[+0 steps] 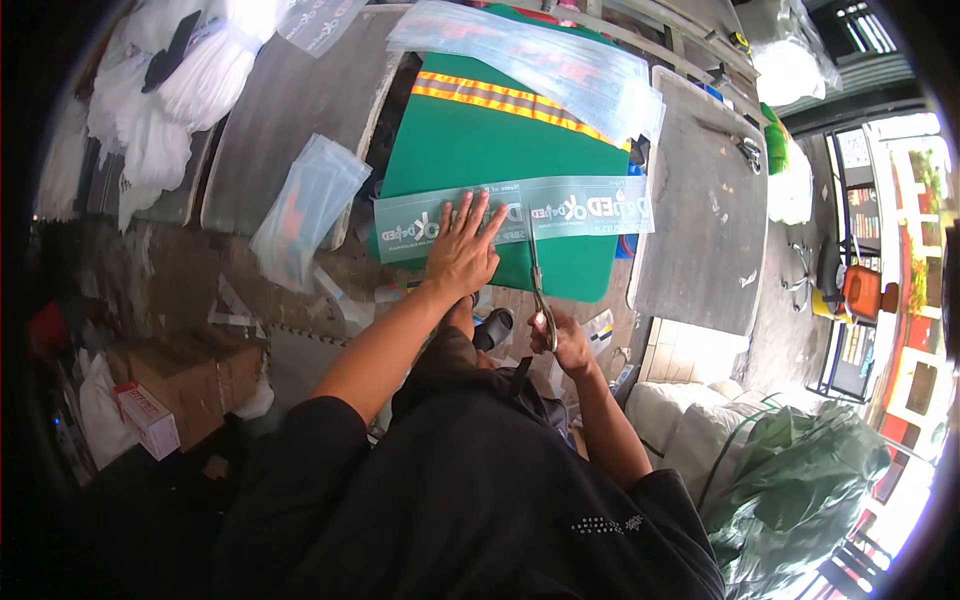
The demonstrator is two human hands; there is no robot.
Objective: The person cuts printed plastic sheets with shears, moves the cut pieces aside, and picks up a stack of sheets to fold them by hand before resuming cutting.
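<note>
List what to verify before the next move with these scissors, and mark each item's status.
1. Left hand pressed flat on the printed strip: ok.
2. Right hand holding the scissors by the handles: ok.
3. Scissors at the strip, between its two prints: ok.
4. Left fingers out of the blades' line: ok, though close.
5. Strip fully backed by the green board: not ok, its right end overhangs.
6. Layers between the blades: cannot tell.

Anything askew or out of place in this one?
Slightly untidy: the bundle of printed clear sheets on the left grey tabletop lies askew, overhanging its near edge, and pale scraps litter the floor nearby. Nothing looks clearly spilled or damaged.
</note>
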